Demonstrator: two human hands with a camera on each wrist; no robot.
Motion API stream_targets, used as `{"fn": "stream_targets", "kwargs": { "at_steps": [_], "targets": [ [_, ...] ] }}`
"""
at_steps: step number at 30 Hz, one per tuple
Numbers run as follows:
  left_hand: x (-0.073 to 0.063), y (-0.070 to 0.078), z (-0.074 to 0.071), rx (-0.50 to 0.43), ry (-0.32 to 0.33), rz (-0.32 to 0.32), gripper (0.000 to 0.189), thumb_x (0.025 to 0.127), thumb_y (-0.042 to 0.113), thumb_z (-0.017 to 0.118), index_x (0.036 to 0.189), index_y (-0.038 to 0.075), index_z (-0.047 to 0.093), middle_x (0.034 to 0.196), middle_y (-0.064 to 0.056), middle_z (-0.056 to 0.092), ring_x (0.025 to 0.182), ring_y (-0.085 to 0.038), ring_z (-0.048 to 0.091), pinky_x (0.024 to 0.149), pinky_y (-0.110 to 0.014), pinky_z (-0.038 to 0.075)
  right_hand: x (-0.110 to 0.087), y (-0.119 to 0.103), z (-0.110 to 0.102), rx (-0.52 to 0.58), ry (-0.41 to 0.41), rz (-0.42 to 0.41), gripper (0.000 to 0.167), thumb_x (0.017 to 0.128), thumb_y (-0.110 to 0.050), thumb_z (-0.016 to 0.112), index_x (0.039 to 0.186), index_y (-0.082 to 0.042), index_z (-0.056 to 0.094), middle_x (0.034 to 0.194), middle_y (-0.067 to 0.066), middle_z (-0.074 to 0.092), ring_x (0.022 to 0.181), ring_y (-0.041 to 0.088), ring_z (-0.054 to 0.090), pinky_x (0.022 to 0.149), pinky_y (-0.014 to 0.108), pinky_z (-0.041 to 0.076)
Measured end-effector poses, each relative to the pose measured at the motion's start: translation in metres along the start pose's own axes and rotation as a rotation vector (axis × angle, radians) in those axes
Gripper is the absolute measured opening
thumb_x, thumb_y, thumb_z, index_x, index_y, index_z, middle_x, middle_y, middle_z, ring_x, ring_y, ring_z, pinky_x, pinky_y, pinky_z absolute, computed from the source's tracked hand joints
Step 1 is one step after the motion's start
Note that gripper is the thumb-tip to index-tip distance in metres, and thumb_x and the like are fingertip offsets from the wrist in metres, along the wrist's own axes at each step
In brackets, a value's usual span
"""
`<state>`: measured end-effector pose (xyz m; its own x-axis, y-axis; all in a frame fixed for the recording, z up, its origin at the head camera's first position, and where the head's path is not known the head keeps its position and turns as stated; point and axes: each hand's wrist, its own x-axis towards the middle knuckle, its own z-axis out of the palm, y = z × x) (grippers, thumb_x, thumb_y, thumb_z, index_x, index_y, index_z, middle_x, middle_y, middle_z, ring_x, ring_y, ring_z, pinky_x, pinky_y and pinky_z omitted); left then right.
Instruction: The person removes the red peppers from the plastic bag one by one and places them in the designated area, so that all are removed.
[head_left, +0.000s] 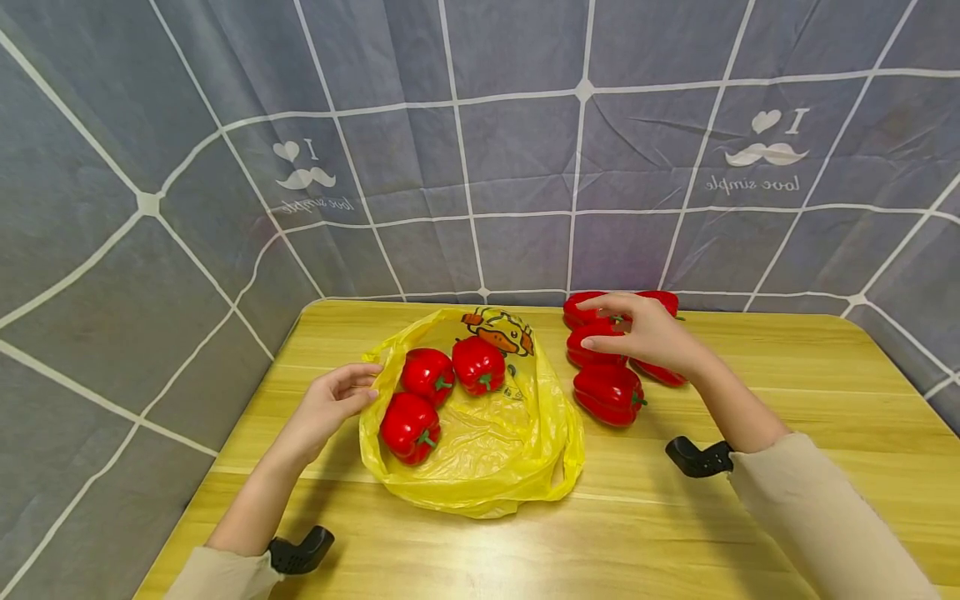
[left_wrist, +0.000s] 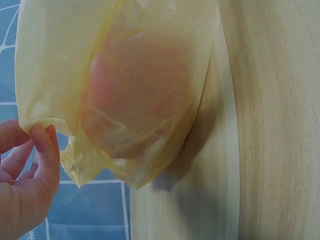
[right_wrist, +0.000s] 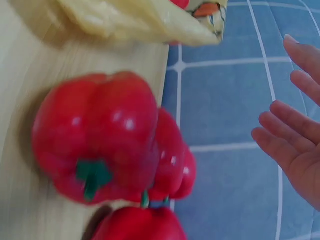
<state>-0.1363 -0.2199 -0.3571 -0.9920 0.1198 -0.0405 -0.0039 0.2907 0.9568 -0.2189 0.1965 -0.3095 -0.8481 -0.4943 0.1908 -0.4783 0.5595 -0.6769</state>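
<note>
A yellow plastic bag (head_left: 480,493) lies on the table with its mouth spread wide, and three red bell peppers (head_left: 429,375) sit at its left and back inside. My left hand (head_left: 326,410) pinches the bag's left rim between thumb and fingers, which the left wrist view shows closely; through the thin plastic (left_wrist: 55,65) a reddish pepper shape (left_wrist: 140,95) is visible. To the right of the bag, my right hand (head_left: 654,335) hovers over a group of several red bell peppers (head_left: 609,395), thumb and fingers apart and holding nothing. It partly hides the peppers at the back.
The wooden table (head_left: 780,367) ends at the back against a grey curtain (head_left: 517,158) with white grid lines. A black wrist-worn device (head_left: 699,457) sticks out at the right cuff, another (head_left: 302,552) at the left.
</note>
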Motion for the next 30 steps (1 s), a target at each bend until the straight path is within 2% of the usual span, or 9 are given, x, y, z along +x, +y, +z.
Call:
{"fn": "stream_targets", "kwargs": {
  "at_steps": [6,10,15,22,30],
  "targets": [
    [0.0,0.0,0.001,0.004,0.001,-0.003,0.04,0.091,0.005,0.058,0.127,-0.009,0.048,0.111,-0.02,0.055,0.09,-0.011,0.056,0.078,-0.019,0.048,0.02,-0.014,0.014,-0.004,-0.065,-0.036,0.048,0.078,-0.017,0.076,0.122,-0.007,0.06,0.121,0.01,0.059,0.108,0.029,0.055,0.086,0.044,0.049],
    [-0.001,0.001,0.001,0.0,-0.001,-0.003,0.04,0.091,0.004,0.058,0.127,-0.009,0.048,0.111,-0.021,0.056,0.089,-0.011,0.056,0.078,-0.019,0.048,0.031,-0.021,0.024,-0.021,-0.087,-0.059,0.048,0.078,-0.019,0.076,0.121,-0.007,0.061,0.122,0.009,0.059,0.108,0.029,0.056,0.085,0.043,0.05],
    [0.0,0.002,0.001,0.003,-0.004,-0.005,0.041,0.091,0.005,0.058,0.127,-0.009,0.048,0.112,-0.021,0.056,0.09,-0.01,0.056,0.078,-0.019,0.048,0.043,-0.025,0.038,0.008,-0.105,-0.075,0.049,0.079,-0.02,0.075,0.122,-0.004,0.06,0.122,0.011,0.06,0.107,0.031,0.057,0.084,0.046,0.049],
    [0.002,-0.002,0.002,0.008,-0.01,0.004,0.04,0.091,0.005,0.058,0.127,-0.009,0.049,0.111,-0.021,0.056,0.09,-0.011,0.057,0.078,-0.019,0.048,0.057,-0.03,0.06,0.055,-0.146,-0.048,0.047,0.079,-0.018,0.075,0.121,-0.002,0.06,0.123,0.014,0.058,0.11,0.035,0.055,0.087,0.046,0.048],
    [0.002,-0.006,0.002,0.002,-0.014,0.013,0.039,0.09,0.004,0.058,0.126,-0.008,0.05,0.109,-0.019,0.057,0.089,-0.011,0.057,0.077,-0.019,0.049,0.07,-0.035,0.082,0.018,-0.182,-0.02,0.047,0.08,-0.021,0.073,0.121,-0.001,0.061,0.125,0.016,0.058,0.109,0.037,0.055,0.088,0.043,0.047]
  ]
}}
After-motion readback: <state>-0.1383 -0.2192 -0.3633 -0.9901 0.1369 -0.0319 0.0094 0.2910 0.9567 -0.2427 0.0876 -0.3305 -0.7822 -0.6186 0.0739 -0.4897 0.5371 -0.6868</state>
